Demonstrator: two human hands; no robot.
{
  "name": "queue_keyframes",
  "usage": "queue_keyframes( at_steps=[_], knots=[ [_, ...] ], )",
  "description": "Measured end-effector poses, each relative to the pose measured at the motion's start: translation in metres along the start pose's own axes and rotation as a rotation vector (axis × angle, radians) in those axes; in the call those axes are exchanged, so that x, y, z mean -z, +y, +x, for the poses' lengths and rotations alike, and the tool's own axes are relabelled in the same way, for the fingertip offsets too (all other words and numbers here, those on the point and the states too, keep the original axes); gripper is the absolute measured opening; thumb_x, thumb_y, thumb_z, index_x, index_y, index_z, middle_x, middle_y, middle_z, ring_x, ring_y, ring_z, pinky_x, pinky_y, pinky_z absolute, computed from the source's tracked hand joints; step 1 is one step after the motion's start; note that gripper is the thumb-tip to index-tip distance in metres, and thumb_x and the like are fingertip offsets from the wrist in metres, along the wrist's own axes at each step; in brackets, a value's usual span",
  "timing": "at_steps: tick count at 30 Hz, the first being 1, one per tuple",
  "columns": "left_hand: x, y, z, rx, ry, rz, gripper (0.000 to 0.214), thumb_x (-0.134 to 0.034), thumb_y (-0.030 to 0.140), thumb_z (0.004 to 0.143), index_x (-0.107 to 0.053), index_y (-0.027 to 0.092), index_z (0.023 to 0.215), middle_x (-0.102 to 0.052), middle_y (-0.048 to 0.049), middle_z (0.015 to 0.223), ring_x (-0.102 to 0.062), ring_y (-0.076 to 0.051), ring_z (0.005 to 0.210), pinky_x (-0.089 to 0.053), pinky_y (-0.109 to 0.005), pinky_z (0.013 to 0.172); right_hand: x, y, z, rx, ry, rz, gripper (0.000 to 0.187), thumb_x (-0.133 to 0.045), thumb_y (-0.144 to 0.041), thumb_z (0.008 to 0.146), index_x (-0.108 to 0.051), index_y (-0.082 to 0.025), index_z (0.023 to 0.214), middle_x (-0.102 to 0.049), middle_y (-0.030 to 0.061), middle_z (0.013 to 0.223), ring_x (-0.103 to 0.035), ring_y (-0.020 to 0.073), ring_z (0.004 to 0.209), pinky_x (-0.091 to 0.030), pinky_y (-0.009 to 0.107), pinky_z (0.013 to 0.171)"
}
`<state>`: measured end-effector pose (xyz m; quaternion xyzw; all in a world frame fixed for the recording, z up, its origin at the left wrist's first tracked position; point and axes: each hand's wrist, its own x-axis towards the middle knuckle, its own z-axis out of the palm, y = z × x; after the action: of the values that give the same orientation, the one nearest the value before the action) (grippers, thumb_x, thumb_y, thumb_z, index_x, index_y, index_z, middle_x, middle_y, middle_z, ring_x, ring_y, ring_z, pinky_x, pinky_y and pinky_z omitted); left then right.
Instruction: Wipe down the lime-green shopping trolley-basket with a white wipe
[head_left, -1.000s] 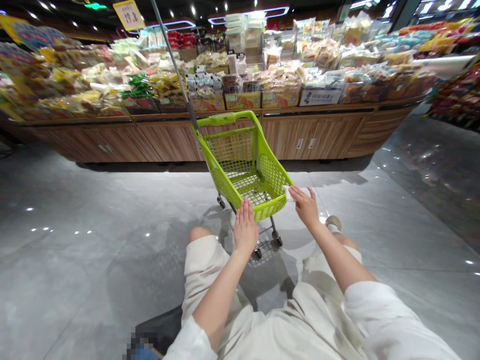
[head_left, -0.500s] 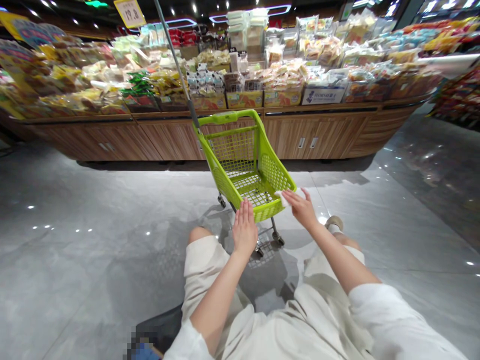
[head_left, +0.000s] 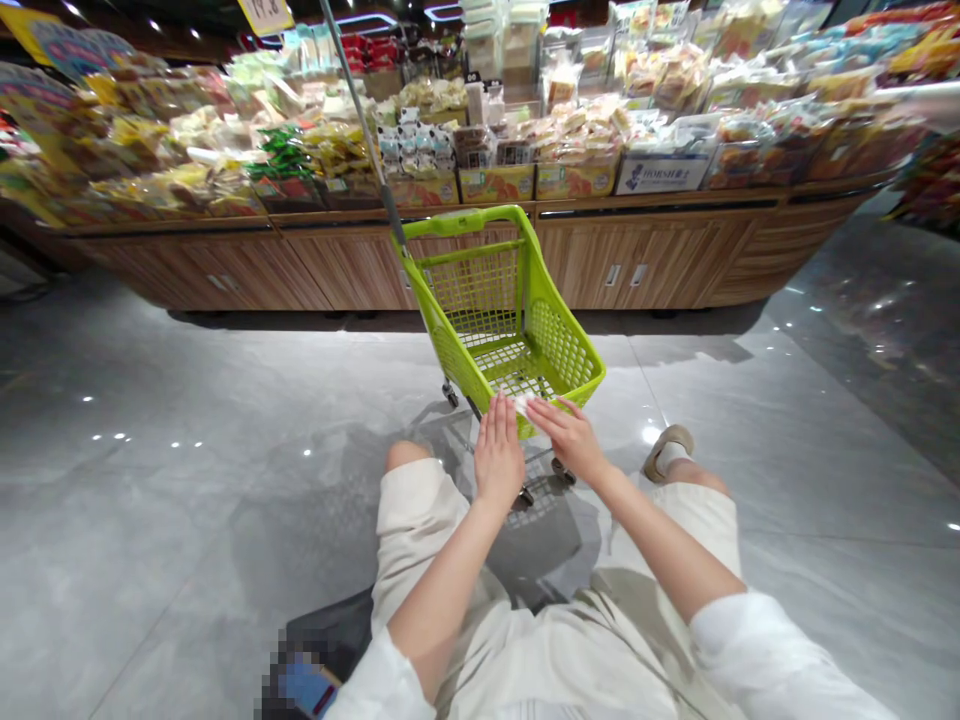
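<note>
A small lime-green shopping cart (head_left: pixel 546 288) with latticed sides stands before my knees, its basket holding nothing. My left hand (head_left: pixel 500 458) rests at its near rim with fingers straight and side by side, the palm hidden from above. Close by on the right, my right hand (head_left: pixel 573 443) presses a crumpled white tissue (head_left: pixel 524 403) against the same rim under its fingertips. The tissue lies between the fingertips of both hands, mostly covered on its right side.
Behind the cart runs a wooden display counter (head_left: pixel 480 260) heaped with packaged snacks. A grey pole (head_left: pixel 352 90) rises from the cart's left rear, with a price sign (head_left: pixel 266 14) near its top. A dark bag (head_left: pixel 330 640) lies at lower left on the glossy tile floor (head_left: pixel 187 430).
My right hand has slid left along the near rim with the tissue, from the right corner to beside my left hand. The left hand stays at the rim. The view has tilted slightly downward.
</note>
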<state>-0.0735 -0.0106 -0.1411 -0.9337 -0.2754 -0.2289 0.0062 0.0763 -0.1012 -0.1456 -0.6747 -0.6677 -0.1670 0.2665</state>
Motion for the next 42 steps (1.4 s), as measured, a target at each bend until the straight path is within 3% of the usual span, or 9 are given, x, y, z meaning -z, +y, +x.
queue_keyframes(
  at_steps=[6,10,15,19,25,29,35,39,42],
  knots=[
    [0.004,0.004,-0.001,-0.024,0.006,-0.028,0.08,-0.046,0.011,0.084,-0.012,0.005,0.156,-0.013,-0.0154,0.165,-0.007,-0.024,0.154,-0.023,-0.044,0.124,0.036,0.082,-0.03,-0.278,0.12,-0.202,0.065,-0.04,0.002,0.077,-0.057,-0.023,0.136,-0.063,0.0068,0.137,-0.056,0.0202,0.129,-0.027,0.048,0.117],
    [0.002,0.013,0.0,0.018,0.013,-0.036,0.077,-0.046,0.011,0.086,-0.015,0.002,0.155,-0.015,-0.0174,0.165,-0.006,-0.025,0.154,-0.024,-0.044,0.124,0.013,0.019,-0.007,-0.391,0.152,-0.198,0.064,-0.043,0.0,0.075,-0.056,-0.016,0.137,-0.061,0.013,0.137,-0.054,0.0235,0.132,-0.029,0.049,0.116],
    [-0.001,0.009,-0.002,0.03,0.004,-0.009,0.075,-0.045,0.01,0.086,-0.017,0.002,0.155,-0.017,-0.0176,0.164,-0.009,-0.024,0.153,-0.024,-0.043,0.124,-0.012,-0.048,0.02,-0.173,0.054,-0.001,0.063,-0.044,-0.002,0.079,-0.052,-0.015,0.14,-0.058,0.0107,0.142,-0.05,0.0191,0.136,-0.038,0.039,0.113],
    [0.003,0.0,-0.003,-0.01,0.003,-0.011,0.08,-0.046,0.009,0.083,-0.014,0.005,0.156,-0.016,-0.0153,0.165,-0.01,-0.023,0.153,-0.024,-0.043,0.124,0.012,0.01,-0.002,0.062,-0.032,-0.027,0.065,-0.036,0.001,0.083,-0.051,-0.022,0.142,-0.055,0.0045,0.145,-0.047,0.0139,0.138,-0.035,0.038,0.115],
    [0.005,0.004,-0.002,-0.017,0.006,-0.024,0.078,-0.046,0.011,0.085,-0.015,0.003,0.156,-0.016,-0.0164,0.165,-0.009,-0.024,0.154,-0.022,-0.043,0.124,0.047,0.089,-0.03,-0.288,0.043,-0.24,0.062,-0.038,0.002,0.082,-0.057,-0.022,0.136,-0.061,0.0071,0.138,-0.054,0.0194,0.132,-0.029,0.047,0.116],
    [0.001,0.011,-0.002,0.013,0.019,-0.037,0.077,-0.046,0.011,0.086,-0.013,0.002,0.156,-0.014,-0.0169,0.165,-0.006,-0.024,0.154,-0.023,-0.044,0.124,0.022,0.025,-0.011,-0.405,0.102,-0.211,0.062,-0.041,0.001,0.079,-0.055,-0.015,0.137,-0.058,0.012,0.141,-0.051,0.0215,0.135,-0.024,0.048,0.119],
    [0.0,0.009,-0.003,0.024,0.005,-0.025,0.075,-0.046,0.01,0.086,-0.017,0.003,0.155,-0.016,-0.0177,0.164,-0.007,-0.024,0.154,-0.023,-0.044,0.124,-0.008,-0.058,0.01,-0.219,0.058,0.015,0.068,-0.039,-0.002,0.081,-0.045,-0.02,0.146,-0.053,0.0081,0.147,-0.045,0.0157,0.139,-0.023,0.041,0.12],
    [0.004,0.002,-0.003,-0.022,-0.007,-0.034,0.078,-0.047,0.009,0.084,-0.016,0.005,0.156,-0.015,-0.0153,0.165,-0.006,-0.022,0.154,-0.022,-0.043,0.125,0.015,0.009,-0.01,-0.007,-0.037,-0.02,0.07,-0.035,0.001,0.083,-0.046,-0.027,0.145,-0.056,0.0039,0.144,-0.05,0.0142,0.135,-0.019,0.045,0.121],
    [0.005,0.001,-0.003,-0.029,-0.003,-0.039,0.078,-0.045,0.009,0.085,-0.013,0.006,0.156,-0.015,-0.0147,0.165,-0.007,-0.022,0.154,-0.023,-0.044,0.124,0.039,0.076,-0.03,-0.173,0.02,-0.159,0.066,-0.037,0.001,0.082,-0.052,-0.027,0.14,-0.061,0.0047,0.139,-0.054,0.0165,0.131,-0.023,0.046,0.118]
  ],
)
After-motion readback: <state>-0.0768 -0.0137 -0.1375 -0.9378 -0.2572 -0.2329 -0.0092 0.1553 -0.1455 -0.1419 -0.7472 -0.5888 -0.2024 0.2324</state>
